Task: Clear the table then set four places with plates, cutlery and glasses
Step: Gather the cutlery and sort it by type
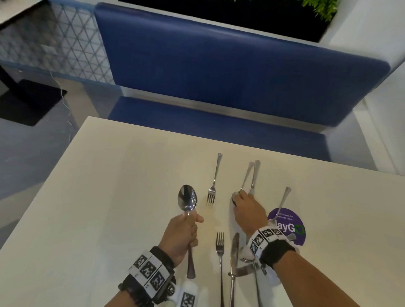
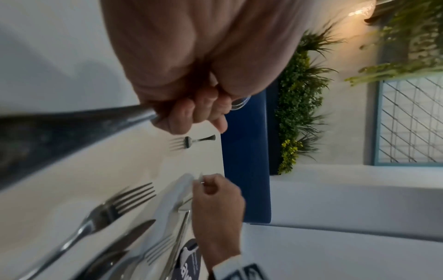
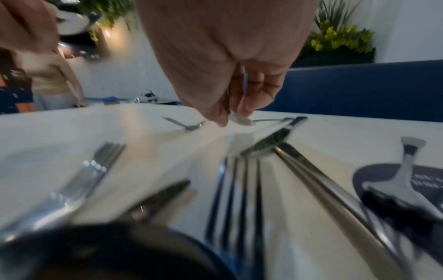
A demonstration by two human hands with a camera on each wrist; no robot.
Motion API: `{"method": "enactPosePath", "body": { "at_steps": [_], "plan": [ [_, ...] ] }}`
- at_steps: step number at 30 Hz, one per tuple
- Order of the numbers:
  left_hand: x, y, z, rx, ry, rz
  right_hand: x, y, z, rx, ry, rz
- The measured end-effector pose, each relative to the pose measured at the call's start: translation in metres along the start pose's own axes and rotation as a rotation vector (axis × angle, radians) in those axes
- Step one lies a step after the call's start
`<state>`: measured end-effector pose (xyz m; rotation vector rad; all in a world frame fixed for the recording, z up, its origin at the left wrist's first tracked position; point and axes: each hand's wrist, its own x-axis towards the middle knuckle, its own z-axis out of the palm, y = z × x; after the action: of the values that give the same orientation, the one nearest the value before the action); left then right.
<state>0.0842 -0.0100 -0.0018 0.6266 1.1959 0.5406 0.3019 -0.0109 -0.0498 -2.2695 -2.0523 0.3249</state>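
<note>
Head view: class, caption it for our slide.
Left hand grips a spoon; right hand reaches cutlery on the table.

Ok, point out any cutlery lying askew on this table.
Near the right wrist, a knife lies crosswise over upright handles. Farther off, a spoon and knife converge at their handle ends instead of lying parallel.

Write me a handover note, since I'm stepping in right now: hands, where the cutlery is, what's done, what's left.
Left hand: grips a steel spoon by its handle, bowl up, above the white table.
Right hand: fingertips pinch the bowl end of a second spoon lying beside a steel knife at the far place.
Lying loose: a far fork, a near fork, a near knife, and another piece over the purple round sticker.
Done: table cleared, cutlery partly laid.
Left: finish the cutlery; no plates or glasses in view.
</note>
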Motion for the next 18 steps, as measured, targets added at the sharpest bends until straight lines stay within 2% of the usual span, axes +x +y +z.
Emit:
{"method": "enactPosePath", "body": {
  "at_steps": [3, 5, 9, 13, 15, 18],
  "plan": [
    [0.004, 0.003, -0.005, 0.082, 0.049, 0.117, -0.009, -0.018, -0.031, 0.118, 0.22, -0.037],
    [0.006, 0.008, -0.005, 0.125, 0.085, 0.207, -0.023, -0.032, -0.066, 0.304, 0.342, 0.024],
    [0.004, 0.019, 0.009, 0.336, 0.091, 0.456, -0.053, -0.056, -0.129, 0.695, 0.29, 0.245],
    [-0.005, 0.01, 0.034, 0.564, -0.019, 0.637, -0.064, -0.076, -0.142, 0.878, 0.243, 0.357],
    [-0.009, 0.0, 0.042, 0.588, -0.08, 0.641, -0.064, -0.083, -0.138, 0.938, 0.265, 0.392],
    [-0.018, -0.008, 0.05, 0.43, -0.144, 0.497, -0.062, -0.086, -0.129, 1.068, 0.281, 0.456]
  ]
}}
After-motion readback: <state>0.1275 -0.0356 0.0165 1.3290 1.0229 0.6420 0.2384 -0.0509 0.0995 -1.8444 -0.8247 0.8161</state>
